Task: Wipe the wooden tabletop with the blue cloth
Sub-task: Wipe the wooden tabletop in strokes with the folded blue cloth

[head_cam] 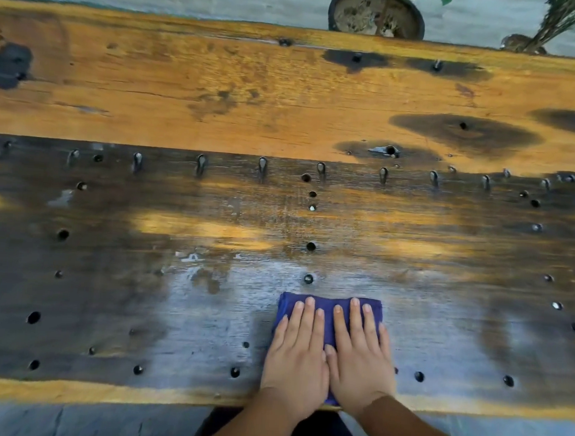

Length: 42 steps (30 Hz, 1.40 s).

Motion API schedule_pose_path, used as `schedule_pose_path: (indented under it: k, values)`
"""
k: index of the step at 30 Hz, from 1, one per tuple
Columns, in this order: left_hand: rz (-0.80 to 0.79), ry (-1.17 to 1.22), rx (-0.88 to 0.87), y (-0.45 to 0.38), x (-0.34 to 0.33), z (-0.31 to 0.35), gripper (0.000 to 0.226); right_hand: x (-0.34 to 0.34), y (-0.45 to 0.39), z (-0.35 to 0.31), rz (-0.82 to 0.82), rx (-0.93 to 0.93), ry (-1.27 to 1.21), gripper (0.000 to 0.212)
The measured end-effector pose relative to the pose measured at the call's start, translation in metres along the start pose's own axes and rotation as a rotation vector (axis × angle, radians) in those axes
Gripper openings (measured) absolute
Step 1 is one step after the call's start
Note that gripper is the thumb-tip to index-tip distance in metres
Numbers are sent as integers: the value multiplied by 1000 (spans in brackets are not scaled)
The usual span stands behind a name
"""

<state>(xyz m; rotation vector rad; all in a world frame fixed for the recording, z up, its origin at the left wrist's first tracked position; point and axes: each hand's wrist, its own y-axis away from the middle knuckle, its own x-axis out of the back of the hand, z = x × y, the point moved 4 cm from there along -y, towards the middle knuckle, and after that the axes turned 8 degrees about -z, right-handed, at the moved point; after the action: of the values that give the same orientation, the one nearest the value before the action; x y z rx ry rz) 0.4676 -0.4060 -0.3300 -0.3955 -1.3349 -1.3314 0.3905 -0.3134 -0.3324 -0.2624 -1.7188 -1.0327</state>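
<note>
Both hands, left hand [294, 355] and right hand [360, 358], press flat with fingers together on the blue cloth [328, 311], mid-wipe near the wooden tabletop [219, 91]'s front edge; next, probably push outward over the dry far boards.

Both hands, left hand [294, 358] and right hand [360, 360], lie flat on the blue cloth [328, 315] at the near edge; ahead of the fingertips the wooden tabletop [219, 91] runs open, only holes and a row of low metal pegs [262, 166] across it; left and right, bare board; far beyond, a plant pot [376, 14] past the far edge.
</note>
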Motion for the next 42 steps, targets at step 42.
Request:
schedule_pose_path:
  k: [42]
  values:
    - [11, -63, -1, -68, 61, -150, 61, 32, -120, -123, -46, 115, -75, 63]
